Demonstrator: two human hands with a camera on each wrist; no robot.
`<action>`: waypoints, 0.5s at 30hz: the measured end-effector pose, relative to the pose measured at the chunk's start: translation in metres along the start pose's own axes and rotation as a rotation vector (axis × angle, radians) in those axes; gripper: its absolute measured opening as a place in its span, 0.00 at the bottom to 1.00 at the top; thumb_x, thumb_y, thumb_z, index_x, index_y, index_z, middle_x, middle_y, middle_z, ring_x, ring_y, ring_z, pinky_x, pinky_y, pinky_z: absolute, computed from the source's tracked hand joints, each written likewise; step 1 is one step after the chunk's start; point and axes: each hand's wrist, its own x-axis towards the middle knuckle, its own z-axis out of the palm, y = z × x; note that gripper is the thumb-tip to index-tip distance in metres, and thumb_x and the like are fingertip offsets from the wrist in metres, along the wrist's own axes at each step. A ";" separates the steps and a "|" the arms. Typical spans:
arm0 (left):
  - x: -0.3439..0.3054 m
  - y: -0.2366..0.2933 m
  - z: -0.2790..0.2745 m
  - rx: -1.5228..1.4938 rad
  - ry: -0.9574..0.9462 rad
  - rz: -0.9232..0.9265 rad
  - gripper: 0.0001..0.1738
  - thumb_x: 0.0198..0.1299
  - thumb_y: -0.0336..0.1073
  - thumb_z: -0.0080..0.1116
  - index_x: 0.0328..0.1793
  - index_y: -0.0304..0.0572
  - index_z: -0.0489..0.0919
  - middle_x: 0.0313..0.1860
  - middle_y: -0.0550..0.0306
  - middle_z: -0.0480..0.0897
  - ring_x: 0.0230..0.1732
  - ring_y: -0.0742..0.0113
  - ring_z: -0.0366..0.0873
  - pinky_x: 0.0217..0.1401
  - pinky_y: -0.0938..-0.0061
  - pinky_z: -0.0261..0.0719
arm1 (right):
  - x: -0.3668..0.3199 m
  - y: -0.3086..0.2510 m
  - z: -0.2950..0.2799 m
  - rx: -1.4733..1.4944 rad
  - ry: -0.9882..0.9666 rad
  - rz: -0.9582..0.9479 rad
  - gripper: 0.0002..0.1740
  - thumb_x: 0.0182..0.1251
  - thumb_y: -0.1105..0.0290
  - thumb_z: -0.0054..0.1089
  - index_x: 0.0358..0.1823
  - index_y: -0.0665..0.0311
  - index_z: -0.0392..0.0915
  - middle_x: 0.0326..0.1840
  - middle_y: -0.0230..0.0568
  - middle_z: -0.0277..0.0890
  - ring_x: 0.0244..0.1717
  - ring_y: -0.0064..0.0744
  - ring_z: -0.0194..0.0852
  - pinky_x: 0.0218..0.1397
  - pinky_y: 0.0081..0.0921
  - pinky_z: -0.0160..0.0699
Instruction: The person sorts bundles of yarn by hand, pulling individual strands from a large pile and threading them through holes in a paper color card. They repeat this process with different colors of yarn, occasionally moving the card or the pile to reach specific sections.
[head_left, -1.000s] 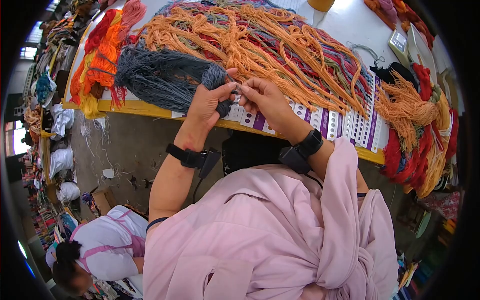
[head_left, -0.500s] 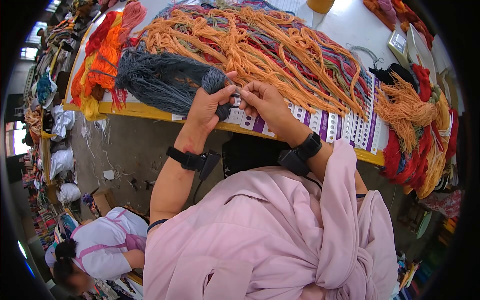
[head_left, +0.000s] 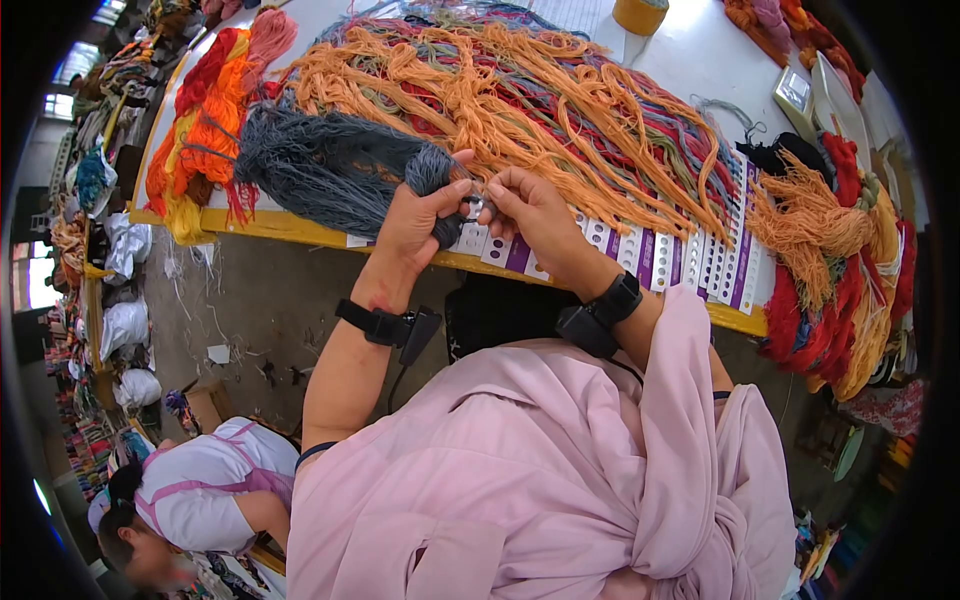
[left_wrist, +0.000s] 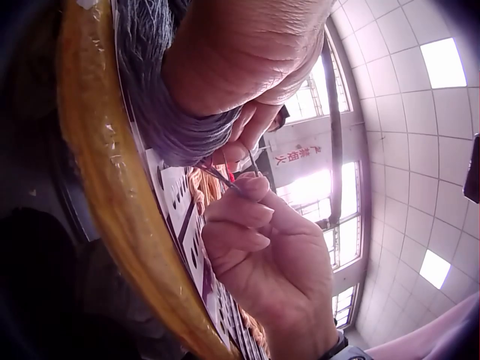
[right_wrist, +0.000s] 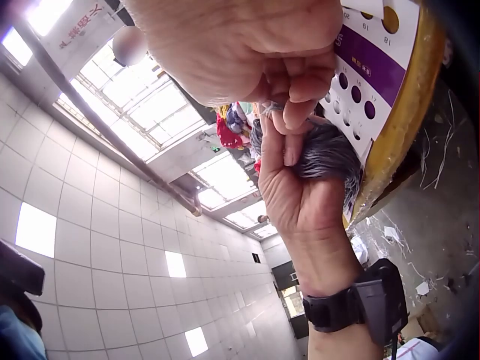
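Observation:
A thick skein of slate-grey yarn (head_left: 325, 160) lies along the table's front edge on the left. My left hand (head_left: 412, 222) grips its right-hand end, with the yarn bunched through the palm and thumb and forefinger held together at the front. Close to the right of it, my right hand (head_left: 545, 225) pinches a thin grey strand (left_wrist: 217, 175) between thumb and forefinger, its other fingers curled. In the right wrist view the bunched skein (right_wrist: 330, 156) shows within the left hand, and the two hands' fingertips overlap around the strand.
Orange yarn (head_left: 465, 95) is heaped over red, green and blue strands behind the hands. Purple-and-white cards with punched holes (head_left: 510, 252) line the yellow table edge (head_left: 735, 318). More skeins (head_left: 205, 125) hang at the left end. Another person (head_left: 205, 490) bends over at lower left.
The right hand's fingertips have drawn slightly right, away from the left hand, still pinching the strand. The left hand keeps its grip on the skein. The other person's head has turned.

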 end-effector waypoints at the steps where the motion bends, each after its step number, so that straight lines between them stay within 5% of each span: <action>1: 0.000 0.000 -0.001 -0.005 -0.009 0.002 0.25 0.58 0.23 0.63 0.63 0.33 0.74 0.36 0.63 0.79 0.32 0.76 0.76 0.38 0.83 0.76 | 0.000 0.000 0.000 0.011 0.005 0.003 0.08 0.77 0.67 0.48 0.40 0.63 0.72 0.27 0.34 0.78 0.23 0.16 0.72 0.24 0.13 0.67; 3: -0.001 0.001 0.003 0.026 0.023 0.009 0.23 0.59 0.25 0.63 0.62 0.33 0.75 0.35 0.63 0.80 0.31 0.77 0.75 0.36 0.84 0.75 | -0.001 -0.001 0.001 0.034 0.015 0.009 0.09 0.76 0.67 0.49 0.40 0.64 0.73 0.26 0.33 0.78 0.23 0.15 0.71 0.24 0.13 0.67; 7: 0.001 0.013 -0.016 0.168 -0.089 -0.178 0.18 0.62 0.31 0.62 0.57 0.33 0.77 0.28 0.65 0.77 0.26 0.80 0.71 0.32 0.86 0.70 | -0.001 -0.002 -0.007 -0.361 -0.067 -0.084 0.09 0.73 0.67 0.53 0.37 0.65 0.76 0.27 0.29 0.76 0.24 0.17 0.70 0.28 0.17 0.68; 9: -0.002 0.033 -0.028 -0.003 -0.138 -0.176 0.15 0.64 0.32 0.60 0.54 0.31 0.77 0.25 0.66 0.74 0.23 0.81 0.68 0.30 0.85 0.68 | -0.006 -0.014 -0.014 -0.589 -0.121 -0.113 0.09 0.71 0.67 0.55 0.36 0.66 0.78 0.28 0.28 0.76 0.28 0.18 0.71 0.32 0.20 0.70; 12: -0.003 0.079 -0.052 -0.464 -0.108 0.060 0.16 0.65 0.30 0.57 0.55 0.26 0.75 0.25 0.65 0.71 0.21 0.80 0.63 0.30 0.83 0.66 | -0.022 -0.047 -0.024 -0.368 -0.079 -0.205 0.09 0.70 0.68 0.54 0.34 0.64 0.79 0.35 0.33 0.78 0.38 0.22 0.74 0.45 0.21 0.72; 15: 0.004 0.132 -0.111 -0.628 -0.031 0.276 0.19 0.65 0.26 0.53 0.58 0.19 0.69 0.33 0.56 0.72 0.25 0.75 0.60 0.33 0.81 0.64 | -0.032 -0.068 -0.033 0.251 0.037 -0.426 0.08 0.71 0.69 0.53 0.37 0.66 0.77 0.45 0.45 0.78 0.46 0.28 0.75 0.57 0.25 0.71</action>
